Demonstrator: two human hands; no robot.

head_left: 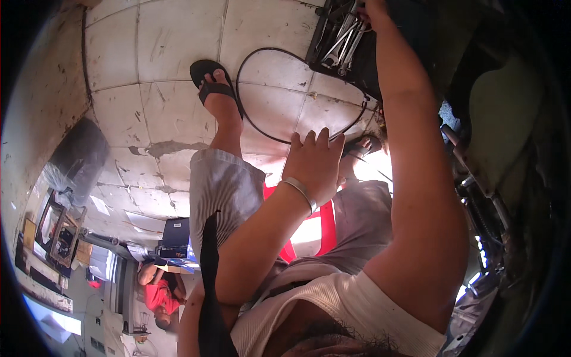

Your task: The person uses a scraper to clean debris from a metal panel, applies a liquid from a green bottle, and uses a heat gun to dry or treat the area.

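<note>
My left hand (315, 163), with a silver bracelet (300, 193) at the wrist, hangs above the floor between my knees. Its fingers point away from me, slightly apart, and I see nothing held in them. Stretched far forward, my right hand (373, 8) is at a black tool tray (318, 41), partly cut off by the top edge. Several silver wrenches (346, 44) lie bunched in that tray, right by my right fingers. Whether those fingers grip a wrench is hidden. A thin black cable loop (262, 51) lies on the tiles between my left hand and the tray.
A red and white seat (327, 229) is under me. My sandalled foot (215, 89) is left of the cable loop. Dark machinery (485, 208) lines the right side. At the lower left are a person in red (159, 296), a dark blue box (176, 232) and a plastic-wrapped bundle (80, 157).
</note>
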